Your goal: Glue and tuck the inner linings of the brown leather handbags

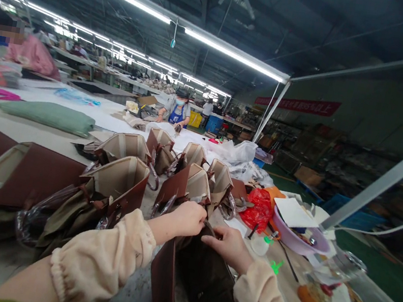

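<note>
A dark brown handbag (203, 280) stands before me at the table's near edge, its olive-brown cloth side facing up. My left hand (188, 219) is closed on the far top edge of this bag, fingers bent down and partly hidden. On the same edge, a little to the right, my right hand (228, 245) pinches the material between thumb and fingers. Just beyond my hands stands another brown handbag (176, 183) with a beige lining. To the left, a similar handbag (118, 183) stands with its top open.
Brown bags (38, 175) crowd the table's left side. On the right lie a red plastic bag (257, 207), a lilac basin (299, 237), a small white bottle (261, 243) and a jar with orange contents (316, 294). A co-worker in a blue apron (177, 116) is across the table.
</note>
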The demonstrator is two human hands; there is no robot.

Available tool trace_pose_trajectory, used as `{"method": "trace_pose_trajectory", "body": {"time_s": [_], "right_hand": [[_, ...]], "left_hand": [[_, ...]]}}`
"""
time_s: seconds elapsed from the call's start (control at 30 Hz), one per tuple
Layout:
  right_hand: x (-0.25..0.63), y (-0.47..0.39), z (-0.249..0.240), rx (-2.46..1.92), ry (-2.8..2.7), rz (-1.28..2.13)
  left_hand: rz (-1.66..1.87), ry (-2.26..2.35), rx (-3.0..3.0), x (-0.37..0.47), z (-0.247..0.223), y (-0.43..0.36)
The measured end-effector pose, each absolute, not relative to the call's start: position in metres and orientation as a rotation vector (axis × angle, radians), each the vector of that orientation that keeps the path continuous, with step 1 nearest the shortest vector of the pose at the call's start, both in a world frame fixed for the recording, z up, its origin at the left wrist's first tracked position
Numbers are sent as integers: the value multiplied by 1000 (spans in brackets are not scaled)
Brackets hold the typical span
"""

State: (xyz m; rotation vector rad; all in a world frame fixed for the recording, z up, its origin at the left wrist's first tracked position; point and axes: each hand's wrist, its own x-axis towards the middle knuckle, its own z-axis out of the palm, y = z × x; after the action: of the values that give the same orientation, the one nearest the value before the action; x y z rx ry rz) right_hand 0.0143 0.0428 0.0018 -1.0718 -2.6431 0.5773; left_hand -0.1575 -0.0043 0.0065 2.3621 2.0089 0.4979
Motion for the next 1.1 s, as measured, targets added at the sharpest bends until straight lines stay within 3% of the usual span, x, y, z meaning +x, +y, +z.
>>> {"method": "trace_pose_trajectory", "body": {"time_s": [0.3, 0.53, 1.1], "right_hand": [[21, 46, -7, -1023, -2556, 801], [19, 49, -13, -996, -2586, 540], [21, 48, -12, -1074, -2588, 445]], "left_hand": [[468, 2025, 2342, -151, 10, 0], [391, 2075, 2329, -144, 14, 2], [378, 2097, 2305, -138, 13, 5]]}}
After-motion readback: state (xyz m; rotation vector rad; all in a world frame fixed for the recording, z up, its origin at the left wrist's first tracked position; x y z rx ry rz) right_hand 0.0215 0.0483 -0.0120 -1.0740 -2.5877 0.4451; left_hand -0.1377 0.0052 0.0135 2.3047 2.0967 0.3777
